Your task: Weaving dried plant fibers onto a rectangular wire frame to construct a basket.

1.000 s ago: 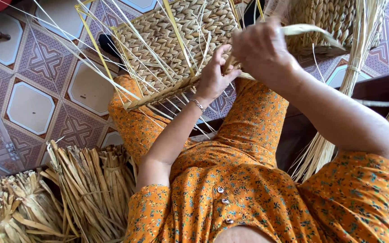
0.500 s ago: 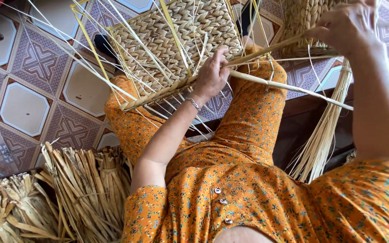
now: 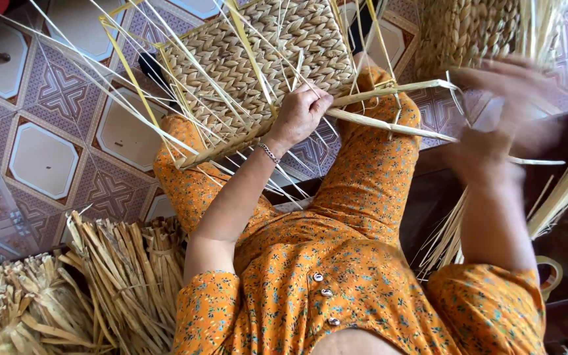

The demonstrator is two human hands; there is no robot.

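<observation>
Left hand clamped on the near edge of the woven mat, fingers curled over the rim, upper centre of frame. Right hand motion-blurred at right; appears closed around the flat strand, but grip not resolvable

Change over the last second: right hand went from just beside the left, at the mat edge, out to the right and lower. Strand now runs long from the mat edge across the knee toward that hand. Left hand and mat unmoved

Reading: strand being drawn through and tightened; one pass of the weave about complete

Dried reed bundles lower left, on tiled floor. Loose stalks at right edge
</observation>
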